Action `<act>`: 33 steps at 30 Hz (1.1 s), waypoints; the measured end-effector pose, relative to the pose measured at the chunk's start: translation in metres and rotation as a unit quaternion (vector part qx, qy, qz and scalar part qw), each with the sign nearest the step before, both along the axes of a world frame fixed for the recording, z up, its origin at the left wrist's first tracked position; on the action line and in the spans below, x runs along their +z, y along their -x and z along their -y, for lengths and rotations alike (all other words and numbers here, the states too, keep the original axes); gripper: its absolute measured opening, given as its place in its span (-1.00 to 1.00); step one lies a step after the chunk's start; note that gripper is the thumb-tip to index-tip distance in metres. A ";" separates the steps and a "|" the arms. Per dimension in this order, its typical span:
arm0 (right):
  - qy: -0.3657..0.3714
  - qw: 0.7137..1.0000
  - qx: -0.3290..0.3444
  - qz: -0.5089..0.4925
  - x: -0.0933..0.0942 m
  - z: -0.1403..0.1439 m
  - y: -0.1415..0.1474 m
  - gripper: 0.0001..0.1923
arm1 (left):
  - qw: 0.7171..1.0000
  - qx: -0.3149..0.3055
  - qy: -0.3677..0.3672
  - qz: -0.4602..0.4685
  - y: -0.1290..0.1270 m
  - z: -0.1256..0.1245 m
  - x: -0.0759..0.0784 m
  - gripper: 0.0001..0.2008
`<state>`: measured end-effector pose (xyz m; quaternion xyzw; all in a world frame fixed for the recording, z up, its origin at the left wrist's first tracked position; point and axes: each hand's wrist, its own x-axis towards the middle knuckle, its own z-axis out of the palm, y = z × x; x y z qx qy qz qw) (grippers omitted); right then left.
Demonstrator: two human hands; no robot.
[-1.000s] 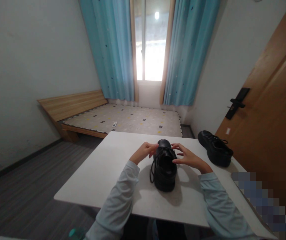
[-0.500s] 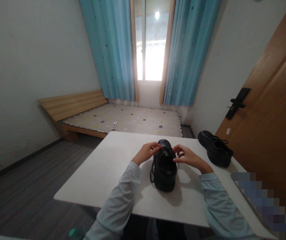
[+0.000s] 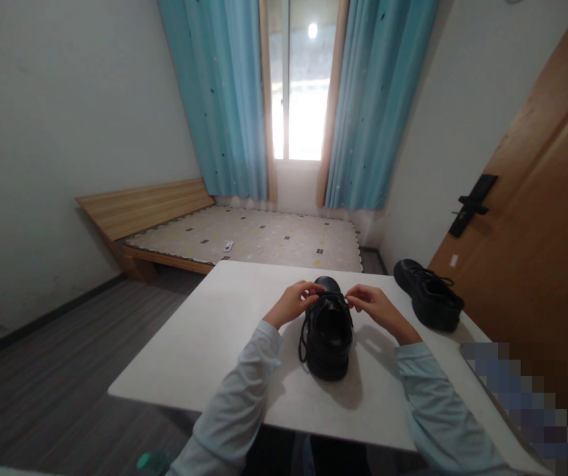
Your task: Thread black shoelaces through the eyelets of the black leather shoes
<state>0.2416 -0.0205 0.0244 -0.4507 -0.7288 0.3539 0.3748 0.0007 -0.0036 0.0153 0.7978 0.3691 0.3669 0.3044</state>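
Observation:
A black lace-up shoe [image 3: 329, 360] stands on the white table [image 3: 204, 344], its toe pointing away from me and its opening facing me. My left hand [image 3: 294, 304] is at the left side of the lacing, fingertips pinched on the shoelace. On the opposite side, my right hand [image 3: 371, 305] has its thumb and fingers closed together on the shoelace by the shoe's upper edge. The lace is thin and dark, so little of it shows at the fingertips. A loop of shoelace [image 3: 302, 342] hangs down the shoe's left side.
A second black shoe [image 3: 432, 301] rests at the table's right edge, near the wooden door [image 3: 526, 218]. Behind the table is a bed [image 3: 274, 235] with a small white remote-like object [image 3: 228, 246] on it. A green-capped bottle [image 3: 152, 463] is low at the left.
My right hand's fingers have drawn together and shifted slightly up, off the shoe's opening to the lacing at its edge. My left hand has barely moved. The shoe stays in place.

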 end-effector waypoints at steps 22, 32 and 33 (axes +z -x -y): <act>-0.042 0.997 -0.068 -0.014 -0.022 -0.013 0.011 -0.71 | 0.999 0.001 -0.014 -0.032 -0.002 -0.003 -0.007 -0.70; -0.068 0.990 -0.109 -0.051 -0.021 -0.011 0.015 -0.79 | 0.999 -0.008 -0.007 -0.036 -0.002 -0.005 -0.010 -0.70; -0.070 0.990 -0.113 -0.056 -0.022 -0.012 0.016 -0.79 | 0.999 -0.009 -0.008 -0.038 -0.002 -0.005 -0.009 -0.70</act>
